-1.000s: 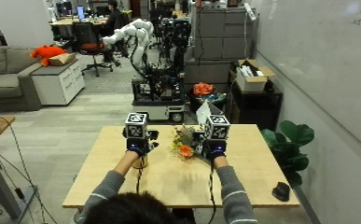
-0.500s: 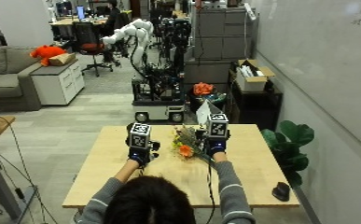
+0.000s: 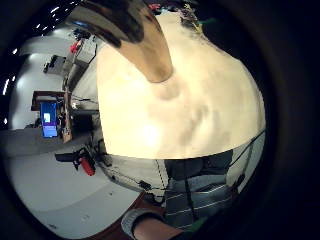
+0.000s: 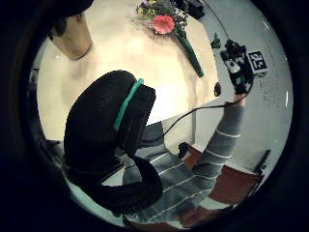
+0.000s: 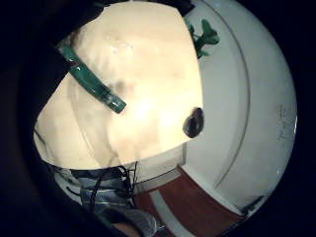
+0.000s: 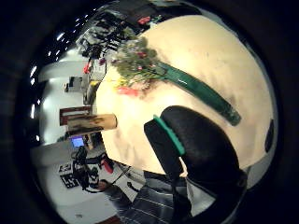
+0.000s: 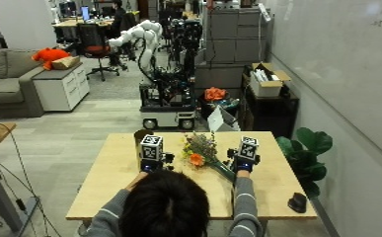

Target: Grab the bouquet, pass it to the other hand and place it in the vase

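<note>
The bouquet, orange and small pale flowers with a green wrapped stem, lies flat on the wooden table between my hands. My right hand hovers just right of the stem, fingers relaxed and holding nothing; its palm views show the bouquet and the stem lying free on the table. A little left of the flowers, my left hand is also empty. The brown vase stands upright behind the left hand, close to its palm.
A small black object lies near the table's front right corner. A potted plant stands off the right edge. A wheeled robot base and storage bins are beyond the far edge.
Both hands have drawn back a little toward me, and the right hand has shifted right, away from the flowers. My head has risen into the view. The bouquet and vase have not moved.
</note>
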